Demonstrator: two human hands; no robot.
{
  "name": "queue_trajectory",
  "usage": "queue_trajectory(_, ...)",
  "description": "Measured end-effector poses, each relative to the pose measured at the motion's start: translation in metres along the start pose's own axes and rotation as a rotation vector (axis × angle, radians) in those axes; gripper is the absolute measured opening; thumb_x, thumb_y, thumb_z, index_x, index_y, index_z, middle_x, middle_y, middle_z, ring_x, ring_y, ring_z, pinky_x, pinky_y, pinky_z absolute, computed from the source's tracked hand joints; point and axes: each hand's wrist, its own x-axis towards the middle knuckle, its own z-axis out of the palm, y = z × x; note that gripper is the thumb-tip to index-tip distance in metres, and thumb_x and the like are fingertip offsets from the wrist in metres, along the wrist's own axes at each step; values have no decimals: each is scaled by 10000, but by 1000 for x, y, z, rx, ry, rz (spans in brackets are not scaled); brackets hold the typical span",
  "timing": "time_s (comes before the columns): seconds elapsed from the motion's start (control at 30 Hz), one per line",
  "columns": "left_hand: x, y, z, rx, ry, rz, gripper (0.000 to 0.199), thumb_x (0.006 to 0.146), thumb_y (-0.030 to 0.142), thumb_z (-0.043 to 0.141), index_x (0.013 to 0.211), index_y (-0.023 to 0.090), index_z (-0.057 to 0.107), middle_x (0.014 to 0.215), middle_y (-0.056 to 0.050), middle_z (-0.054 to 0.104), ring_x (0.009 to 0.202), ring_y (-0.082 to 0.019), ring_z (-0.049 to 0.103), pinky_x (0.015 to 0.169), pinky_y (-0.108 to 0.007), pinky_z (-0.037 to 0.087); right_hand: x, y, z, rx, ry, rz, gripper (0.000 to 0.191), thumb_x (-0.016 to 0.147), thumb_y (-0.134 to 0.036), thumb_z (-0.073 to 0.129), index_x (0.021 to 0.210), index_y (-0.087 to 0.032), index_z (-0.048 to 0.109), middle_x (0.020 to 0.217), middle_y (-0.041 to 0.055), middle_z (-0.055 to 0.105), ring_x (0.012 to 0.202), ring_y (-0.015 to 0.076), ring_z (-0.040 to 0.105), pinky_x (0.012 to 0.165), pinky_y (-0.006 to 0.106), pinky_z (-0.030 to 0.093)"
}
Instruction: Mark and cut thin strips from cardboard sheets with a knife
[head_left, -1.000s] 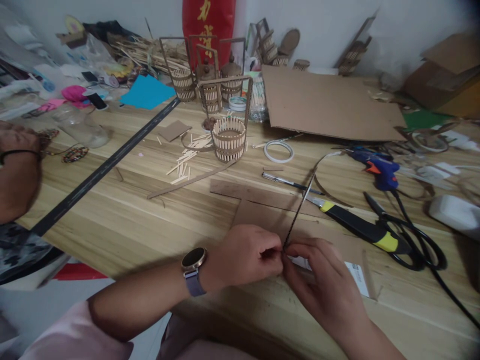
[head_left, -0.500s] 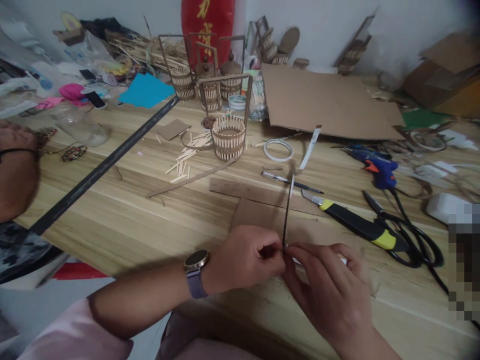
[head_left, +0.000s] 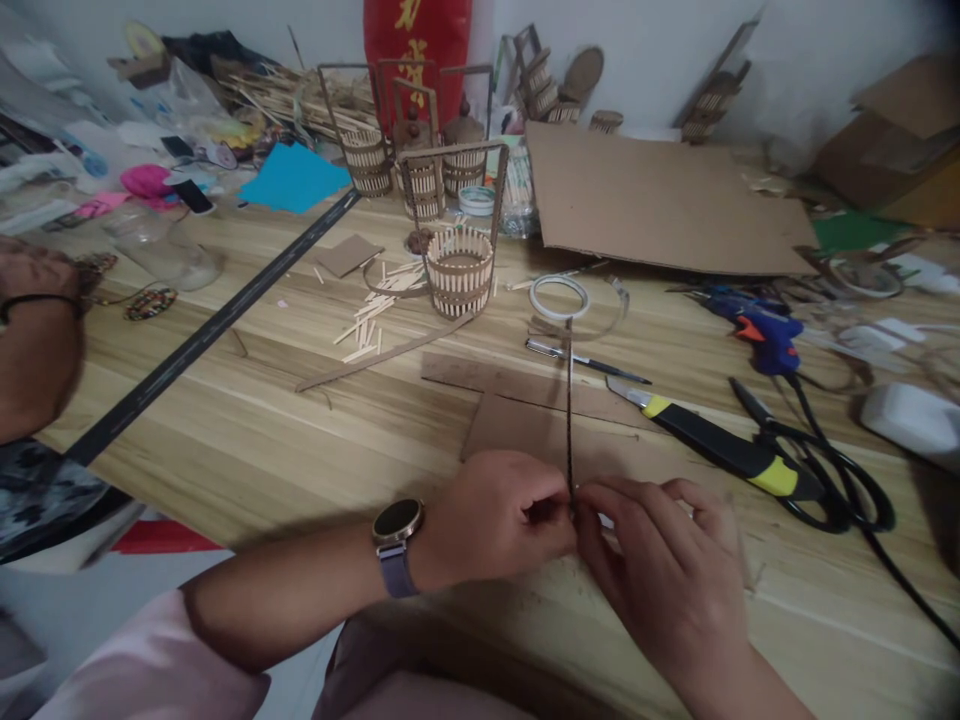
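Note:
A thin brown cardboard strip (head_left: 569, 410) stands edge-on above my fingertips and curves at its top toward the tape ring. My left hand (head_left: 499, 515), with a watch on its wrist, pinches the strip's lower end. Against it, my right hand (head_left: 660, 555) has thumb and forefinger closed on the same end. Something pale shows between my right fingers, too small to make out. Flat cardboard pieces (head_left: 510, 425) lie on the table beyond my hands. Farther off stands a small basket (head_left: 459, 270) of light sticks with a tall handle.
A pen (head_left: 589, 362), a yellow-black cutter (head_left: 712, 445), scissors (head_left: 817, 460) and a blue glue gun (head_left: 765, 335) lie to the right. Behind are a white tape ring (head_left: 559, 298), a cardboard sheet (head_left: 667, 205) and more baskets. Another person's arm (head_left: 37, 340) rests at the left edge.
The pale strip end that stuck up near the pen now no longer shows there; the brown strip stands straighter. Both hands keep their pinch, almost in place. The view has shifted slightly.

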Motion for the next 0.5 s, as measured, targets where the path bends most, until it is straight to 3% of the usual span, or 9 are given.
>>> queue_trajectory(0.2,-2,1,0,105,-32,13,172,852,148,637,707,186,553,654,32,579,626,-114,514,632,-235,377,0,-2,-1,103,50,59,83,1051,-169,534,1008,-192,602,824,15,763,681,133,651,768,372,409)
queue_trajectory(0.5,-3,-1,1,179,-20,72,197,880,161,617,700,190,541,646,23,594,630,-123,542,604,-245,355,-3,-4,-3,152,47,59,86,1048,-174,557,998,-188,625,824,26,760,702,128,682,768,366,414)
